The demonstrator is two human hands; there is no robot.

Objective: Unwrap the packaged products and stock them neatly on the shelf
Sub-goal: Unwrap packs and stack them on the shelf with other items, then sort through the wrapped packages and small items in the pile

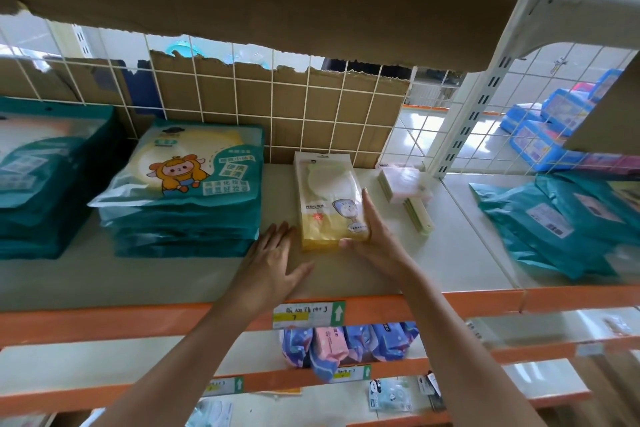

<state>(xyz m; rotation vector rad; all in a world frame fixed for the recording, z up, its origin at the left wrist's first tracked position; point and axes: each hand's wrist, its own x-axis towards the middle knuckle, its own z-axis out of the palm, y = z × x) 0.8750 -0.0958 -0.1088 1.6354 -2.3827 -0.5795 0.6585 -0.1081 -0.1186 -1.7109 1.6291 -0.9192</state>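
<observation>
A stack of yellow packaged hand mirrors (pixel 325 198) lies on the white shelf (pixel 381 274) near its middle. My right hand (pixel 375 236) lies flat against the stack's right side, fingers straight, thumb at its front corner. My left hand (pixel 273 253) rests open on the shelf just left of the stack, fingers spread and straight, holding nothing. A second, smaller pile of pink and green packs (pixel 407 184) sits to the right of the stack, with one green piece (pixel 419 218) sticking out toward the front.
Teal mirror bags with a cartoon figure (pixel 180 191) are stacked to the left, more teal bags (pixel 41 177) at far left and teal parcels (pixel 568 222) at right. A wire grid with cardboard (pixel 277 107) backs the shelf. Lower shelves hold pink and blue packs (pixel 346 343).
</observation>
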